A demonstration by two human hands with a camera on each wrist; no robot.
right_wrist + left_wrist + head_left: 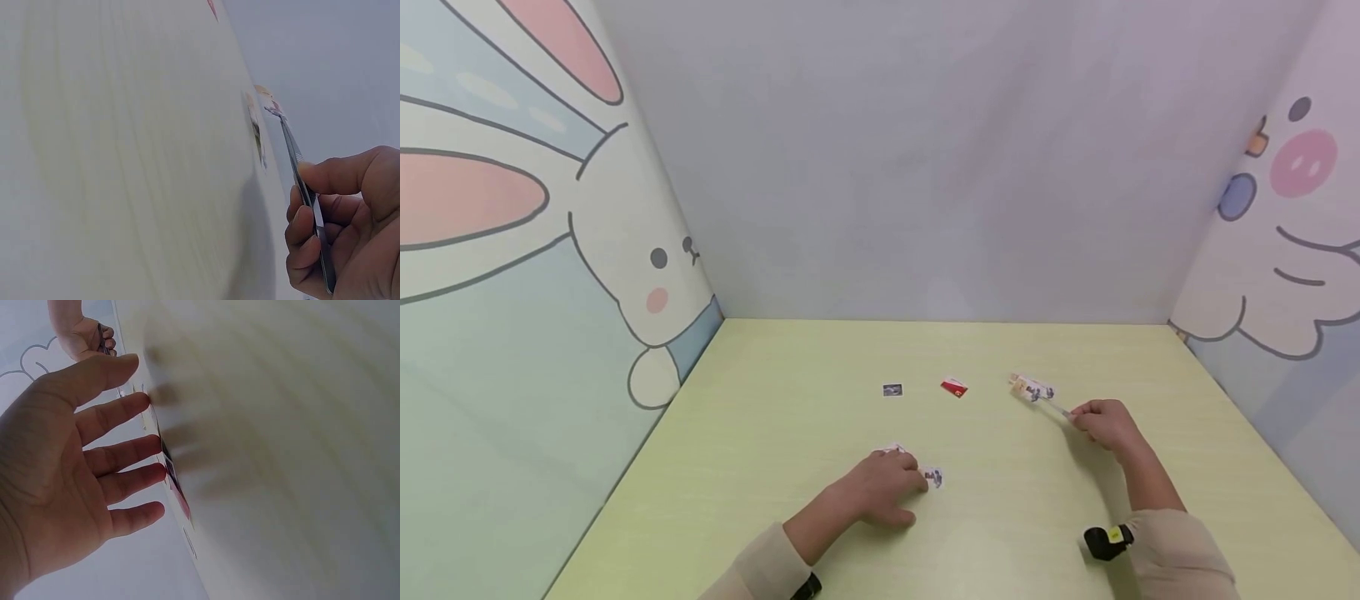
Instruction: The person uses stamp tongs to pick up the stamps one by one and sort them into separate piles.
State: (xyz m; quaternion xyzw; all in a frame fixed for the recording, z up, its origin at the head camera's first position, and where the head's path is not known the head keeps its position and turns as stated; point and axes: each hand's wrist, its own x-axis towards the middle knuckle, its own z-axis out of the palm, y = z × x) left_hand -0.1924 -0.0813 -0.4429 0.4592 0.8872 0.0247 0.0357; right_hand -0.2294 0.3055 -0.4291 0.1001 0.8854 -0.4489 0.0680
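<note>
My right hand holds metal tweezers, thumb on one side and fingers curled on the other. At their tips is a small printed paper piece. Close by, another printed piece lies on the table; in the head view the two overlap. My left hand is spread palm down, fingers mostly straight, its fingertips touching a small printed card. A second pale piece shows just beyond those fingers, partly hidden by them.
On the pale yellow table, a small dark picture card and a red-and-white piece lie beyond the hands. A plain wall stands at the back, with cartoon-printed walls left and right.
</note>
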